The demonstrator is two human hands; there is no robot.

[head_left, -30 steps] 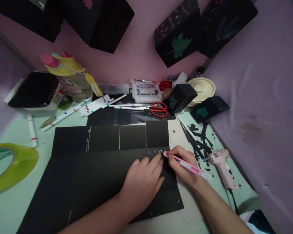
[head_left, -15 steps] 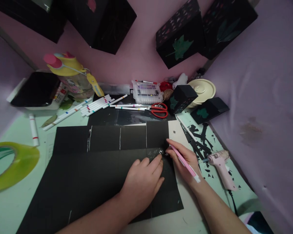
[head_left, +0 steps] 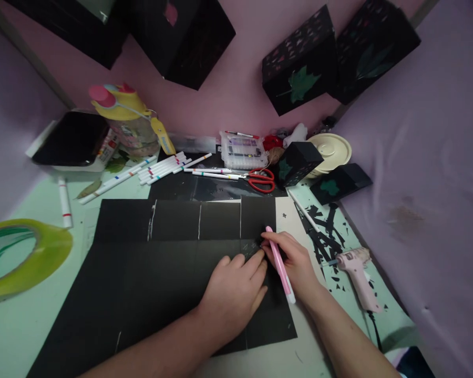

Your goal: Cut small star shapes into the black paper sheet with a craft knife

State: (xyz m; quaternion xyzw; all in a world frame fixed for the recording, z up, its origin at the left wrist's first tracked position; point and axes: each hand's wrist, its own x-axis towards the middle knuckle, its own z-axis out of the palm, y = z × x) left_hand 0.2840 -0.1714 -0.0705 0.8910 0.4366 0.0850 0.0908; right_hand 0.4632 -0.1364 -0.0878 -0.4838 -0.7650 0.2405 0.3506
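A large black sheet of card (head_left: 142,294) with white pencil lines lies on the table. My left hand (head_left: 234,291) rests flat on it, fingers stretched, index fingertip close to some small star outlines (head_left: 249,248). In my right hand (head_left: 295,260) is a slim pink craft knife (head_left: 279,268), gripped between thumb and fingers and tilted, its white end toward me. Its tip is hidden behind my fingers, at the stars beside my left index finger. Under the card's right side shows a pale board (head_left: 287,220) with a small star-shaped scrap.
Black scraps (head_left: 319,231) and a pink glue gun (head_left: 358,278) lie at the right. Behind the card are red-handled scissors (head_left: 262,181), white markers (head_left: 163,168) and a clear case (head_left: 243,150). A yellow-green tape roll (head_left: 51,257) lies left. Black boxes (head_left: 303,79) hang above.
My right hand has shifted slightly left, closer to my left index finger, and the knife stands steeper. The star cut-out now lies behind the fingers. The view has moved a little.
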